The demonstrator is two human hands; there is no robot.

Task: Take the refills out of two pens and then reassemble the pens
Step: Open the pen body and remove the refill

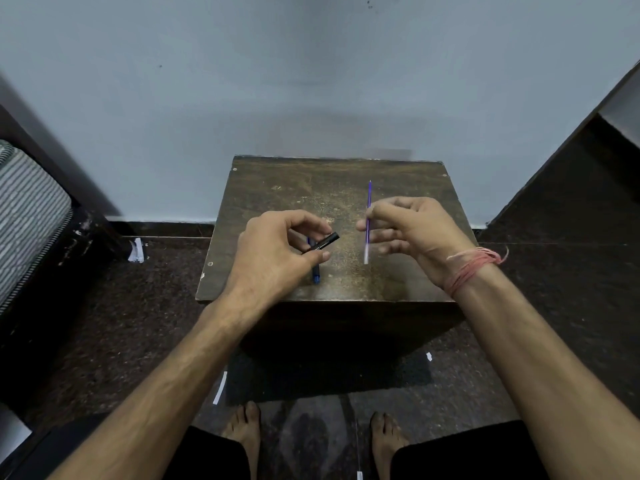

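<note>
My left hand [277,252] pinches a black pen barrel [322,243] that points up and to the right, held just above the small brown table [311,188]. Under that hand a blue pen [315,271] lies on the table, partly hidden by my fingers. My right hand [412,233] grips a thin refill [368,216] near its middle; the refill stands almost upright, purple-blue at the top and clear white at the bottom, apart from the barrel.
The table stands against a pale wall [311,81]. A striped mattress [27,209] on a dark frame is at the left and dark furniture [588,174] at the right. Paper scraps [136,251] lie on the dark floor. My bare feet [242,431] are below the table.
</note>
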